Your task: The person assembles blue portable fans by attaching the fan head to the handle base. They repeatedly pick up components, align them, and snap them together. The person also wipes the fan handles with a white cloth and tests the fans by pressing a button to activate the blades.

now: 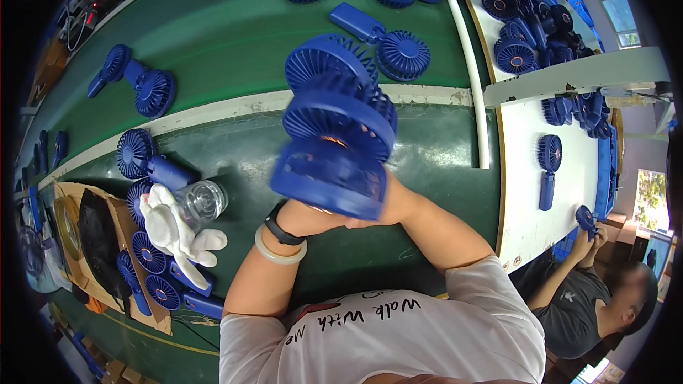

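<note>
Close under the camera I hold a bunch of blue hand-held fans (334,135), blurred by motion, their round grilles stacked one over another. My left hand (306,217) grips the bunch from the left and below. It is mostly hidden behind the lowest fan, and its wrist wears a black band and a pale bangle. From the right side my right hand (397,203) closes on the same bunch. How many fans each hand holds cannot be told.
More blue fans (146,89) lie scattered on the green belt (228,35). A white glove (174,231) and a clear glass jar (203,200) sit at my left beside a cardboard tray (114,242) of fans. A co-worker (587,291) at the white table (526,192) handles a fan.
</note>
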### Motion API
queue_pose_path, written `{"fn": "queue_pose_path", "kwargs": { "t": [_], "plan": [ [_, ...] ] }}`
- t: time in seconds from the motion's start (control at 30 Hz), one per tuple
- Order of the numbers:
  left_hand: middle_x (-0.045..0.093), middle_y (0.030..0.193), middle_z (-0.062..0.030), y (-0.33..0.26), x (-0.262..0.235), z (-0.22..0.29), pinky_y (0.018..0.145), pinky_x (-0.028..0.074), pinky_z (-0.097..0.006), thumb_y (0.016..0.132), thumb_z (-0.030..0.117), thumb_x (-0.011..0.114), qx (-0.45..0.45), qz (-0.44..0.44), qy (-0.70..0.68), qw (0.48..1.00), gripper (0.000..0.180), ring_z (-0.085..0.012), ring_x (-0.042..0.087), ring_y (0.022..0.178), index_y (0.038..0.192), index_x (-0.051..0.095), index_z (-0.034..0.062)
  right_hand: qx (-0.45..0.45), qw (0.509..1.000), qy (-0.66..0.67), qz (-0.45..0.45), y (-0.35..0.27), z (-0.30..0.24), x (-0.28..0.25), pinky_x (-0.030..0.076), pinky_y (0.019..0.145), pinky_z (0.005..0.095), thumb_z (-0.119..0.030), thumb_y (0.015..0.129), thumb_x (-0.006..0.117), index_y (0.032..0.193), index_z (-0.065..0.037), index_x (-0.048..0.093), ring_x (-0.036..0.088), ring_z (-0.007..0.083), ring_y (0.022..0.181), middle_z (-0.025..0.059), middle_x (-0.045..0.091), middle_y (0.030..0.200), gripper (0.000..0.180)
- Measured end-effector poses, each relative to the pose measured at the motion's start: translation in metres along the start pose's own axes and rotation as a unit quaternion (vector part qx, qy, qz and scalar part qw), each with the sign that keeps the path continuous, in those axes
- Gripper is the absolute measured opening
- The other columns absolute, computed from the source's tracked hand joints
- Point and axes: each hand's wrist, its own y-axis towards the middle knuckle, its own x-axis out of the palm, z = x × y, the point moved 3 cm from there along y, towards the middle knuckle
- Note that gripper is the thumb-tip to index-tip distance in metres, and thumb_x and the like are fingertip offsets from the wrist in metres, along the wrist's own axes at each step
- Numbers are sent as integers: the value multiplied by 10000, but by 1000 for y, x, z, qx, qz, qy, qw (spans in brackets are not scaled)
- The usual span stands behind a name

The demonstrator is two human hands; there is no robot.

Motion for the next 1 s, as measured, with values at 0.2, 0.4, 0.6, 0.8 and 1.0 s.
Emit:
{"fn": "queue_pose_path", "kwargs": {
  "t": [0.2, 0.4, 0.6, 0.8, 1.0],
  "plan": [
    [413, 1284, -125, 5, -4, -24, 1012, 340, -408, 713, 119, 741, 138, -11, 308, 941, 714, -275, 399, 1214, 1318, 366, 57, 100, 982, -153, -55, 2, -19, -1, 433, 905, 344, -146, 602, 815, 1129, 6, 570, 563, 207, 1002, 95, 595, 1102, 601],
    [298, 1331, -121, 6, -8, -5, 867, 466, -367, 698, 231, 792, 196, 98, 191, 957, 888, -247, 439, 1136, 1391, 265, 55, 203, 943, 256, -59, 5, -12, -26, 436, 955, 449, -468, 619, 781, 1308, -56, 387, 490, 334, 1162, 204, 450, 1283, 894],
    [342, 1283, -107, 8, -10, -4, 778, 505, -286, 714, 233, 782, 196, 88, 158, 964, 808, -185, 475, 1071, 1365, 341, 50, 181, 917, 354, -43, 5, -1, -31, 433, 937, 525, -676, 630, 665, 1328, -106, 360, 445, 422, 1182, 274, 344, 1343, 951],
    [356, 1275, -96, 9, -12, -7, 792, 505, -292, 681, 243, 808, 191, 84, 142, 967, 840, -182, 476, 1074, 1359, 350, 53, 187, 893, 397, -103, 5, 2, -36, 431, 918, 555, -674, 639, 658, 1342, -78, 330, 433, 439, 1188, 286, 335, 1346, 979],
    [368, 1262, -87, 9, -13, -11, 802, 500, -301, 659, 225, 820, 207, 75, 112, 969, 852, -163, 479, 1034, 1349, 349, 58, 194, 894, 394, -86, 6, -1, -35, 437, 919, 539, -643, 633, 667, 1329, -24, 351, 481, 440, 1142, 279, 396, 1307, 983]
  ]
}}
